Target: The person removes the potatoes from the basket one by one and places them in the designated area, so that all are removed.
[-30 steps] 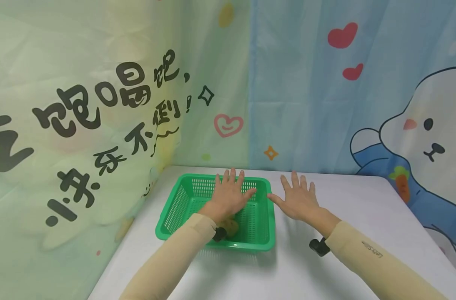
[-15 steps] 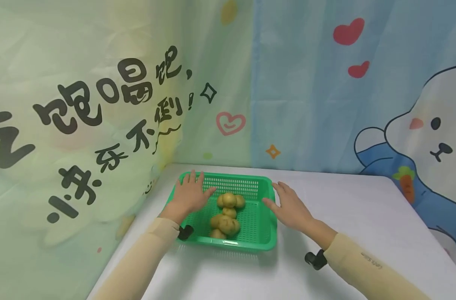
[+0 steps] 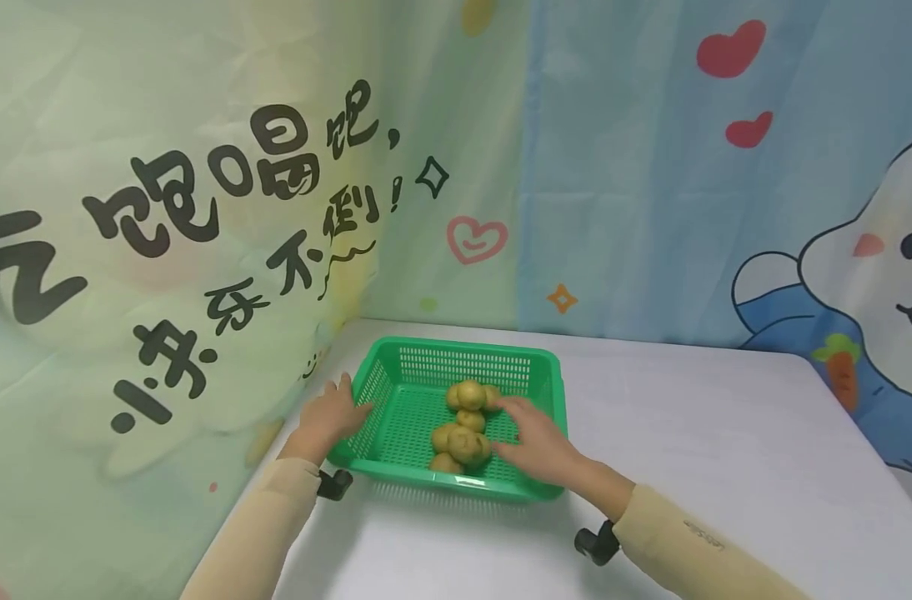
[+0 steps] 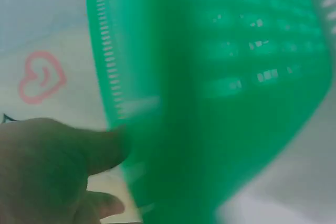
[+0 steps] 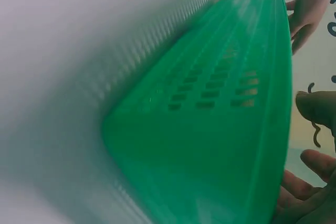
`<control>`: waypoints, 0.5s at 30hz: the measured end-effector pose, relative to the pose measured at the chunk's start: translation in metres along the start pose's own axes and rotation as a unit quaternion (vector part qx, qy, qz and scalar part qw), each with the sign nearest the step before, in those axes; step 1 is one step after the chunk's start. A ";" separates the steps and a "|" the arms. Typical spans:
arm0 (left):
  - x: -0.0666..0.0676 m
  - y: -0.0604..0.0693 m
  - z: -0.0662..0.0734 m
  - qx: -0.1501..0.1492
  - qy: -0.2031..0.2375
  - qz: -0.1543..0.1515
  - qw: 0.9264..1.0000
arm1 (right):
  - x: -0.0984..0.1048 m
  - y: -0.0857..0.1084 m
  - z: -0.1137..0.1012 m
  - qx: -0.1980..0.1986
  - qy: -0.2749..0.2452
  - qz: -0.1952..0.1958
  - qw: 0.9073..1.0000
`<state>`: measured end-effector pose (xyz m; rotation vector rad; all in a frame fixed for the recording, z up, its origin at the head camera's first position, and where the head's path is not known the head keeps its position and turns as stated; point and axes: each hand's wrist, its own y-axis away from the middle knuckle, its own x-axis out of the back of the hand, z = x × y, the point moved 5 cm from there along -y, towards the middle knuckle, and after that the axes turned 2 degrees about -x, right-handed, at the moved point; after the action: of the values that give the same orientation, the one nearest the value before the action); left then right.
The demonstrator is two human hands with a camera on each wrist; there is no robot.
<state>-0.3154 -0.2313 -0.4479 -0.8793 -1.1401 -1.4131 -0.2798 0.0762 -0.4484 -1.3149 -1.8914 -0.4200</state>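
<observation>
A green plastic basket (image 3: pixel 403 473) stands on the table with several potatoes (image 3: pixel 467 447) grouped in its middle and right part. At the basket's left rim, my left hand (image 3: pixel 327 419) has its thumb toward the inside and its fingers along the outer side; whether it touches is unclear. My right hand (image 3: pixel 540 443) hovers over the basket's right part, fingers extended and loosely bent toward the potatoes, holding none. The left wrist view shows the left thumb (image 4: pixel 100 150) before the blurred basket rim. In the right wrist view, the right fingers (image 5: pixel 315 166) appear beyond the rim.
The white table (image 3: pixel 689 433) extends right of the basket and in front of it. Printed curtains (image 3: pixel 628 208) hang behind the table and along its left side. A black wrist camera (image 3: pixel 597 543) sits under the right wrist, another camera (image 3: pixel 334 485) under the left.
My left hand has moved left from over the basket to its left rim, uncovering the potatoes. My right hand has moved from beside the right rim to over the basket. The view has shifted slightly.
</observation>
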 end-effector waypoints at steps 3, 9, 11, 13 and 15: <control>-0.010 -0.002 -0.011 0.009 0.033 0.007 0.999 | -0.011 -0.005 -0.003 -0.010 -0.014 -0.014 1.000; -0.027 -0.007 -0.024 0.026 0.088 0.058 0.994 | -0.025 -0.015 -0.003 -0.036 -0.055 -0.034 0.997; -0.031 -0.008 -0.026 0.031 0.101 0.076 0.991 | -0.028 -0.018 -0.002 -0.043 -0.077 -0.037 0.995; -0.033 -0.008 -0.027 0.033 0.109 0.087 0.990 | -0.031 -0.021 0.000 -0.048 -0.098 -0.039 0.993; -0.034 -0.009 -0.028 0.035 0.113 0.093 0.989 | -0.036 -0.023 0.002 -0.051 -0.109 -0.044 0.992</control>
<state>-0.3164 -0.2491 -0.4893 -0.7343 -0.9062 -1.2765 -0.2952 0.0445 -0.4730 -1.3949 -2.1407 -0.4381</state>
